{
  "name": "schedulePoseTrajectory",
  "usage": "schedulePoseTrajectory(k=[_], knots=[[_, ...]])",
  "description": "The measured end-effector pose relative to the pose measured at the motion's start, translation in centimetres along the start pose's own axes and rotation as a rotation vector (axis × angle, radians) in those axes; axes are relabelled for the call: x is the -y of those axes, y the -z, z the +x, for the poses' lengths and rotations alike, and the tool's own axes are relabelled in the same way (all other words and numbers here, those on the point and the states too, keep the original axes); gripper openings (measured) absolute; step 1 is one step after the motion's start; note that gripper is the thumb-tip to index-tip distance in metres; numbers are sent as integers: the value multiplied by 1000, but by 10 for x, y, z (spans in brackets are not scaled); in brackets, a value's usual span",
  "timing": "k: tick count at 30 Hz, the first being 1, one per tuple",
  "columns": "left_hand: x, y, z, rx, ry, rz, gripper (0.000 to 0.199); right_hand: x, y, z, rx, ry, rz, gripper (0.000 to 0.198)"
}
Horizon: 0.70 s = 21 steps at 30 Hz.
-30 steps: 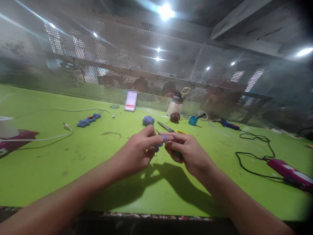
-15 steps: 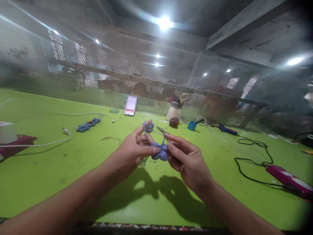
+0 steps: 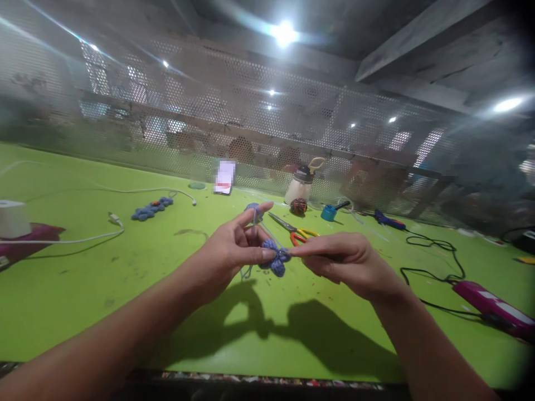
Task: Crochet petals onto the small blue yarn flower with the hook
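A blue-purple crocheted flower (image 3: 276, 268) is pinched between the thumb and fingers of my left hand (image 3: 234, 245). Yarn runs up from it around my raised left index finger, and a loose tail hangs below. My right hand (image 3: 345, 256) is closed around a crochet hook (image 3: 285, 252), mostly hidden by the fingers; its thin metal tip meets the flower's centre. Just behind the hands lie scissors (image 3: 288, 225) with red and yellow handles, partly covered by my right hand. A ball of the same yarn (image 3: 253, 207) sits beyond my left fingertips.
A crocheted flower strip (image 3: 152, 209) and a white cable (image 3: 117, 221) lie left. Toward the back stand a phone (image 3: 224, 177), a bottle (image 3: 298, 184), a dark yarn ball (image 3: 298, 206) and a blue container (image 3: 329, 212). A magenta power strip (image 3: 493, 303) is on the right.
My right hand has drawn back to the right and turned flatter, uncovering the scissors' handles. The hook tip now shows at the flower. My left index finger has tipped to the right.
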<state>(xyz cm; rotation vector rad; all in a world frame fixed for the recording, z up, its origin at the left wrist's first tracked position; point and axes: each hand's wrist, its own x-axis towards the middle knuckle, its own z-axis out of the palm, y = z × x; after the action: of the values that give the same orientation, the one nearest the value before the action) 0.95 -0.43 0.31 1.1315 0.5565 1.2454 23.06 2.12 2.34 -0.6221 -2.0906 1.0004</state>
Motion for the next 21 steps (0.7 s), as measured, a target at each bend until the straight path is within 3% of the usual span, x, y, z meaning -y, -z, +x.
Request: schedulePoseTrajectory(k=[10,21], knots=[[2,1,-1,51,2,66,92,2,15,-2,136,176,-314,24],[4,1,-1,61,-6,125,91,7,14,-5,176,212,-427,27]])
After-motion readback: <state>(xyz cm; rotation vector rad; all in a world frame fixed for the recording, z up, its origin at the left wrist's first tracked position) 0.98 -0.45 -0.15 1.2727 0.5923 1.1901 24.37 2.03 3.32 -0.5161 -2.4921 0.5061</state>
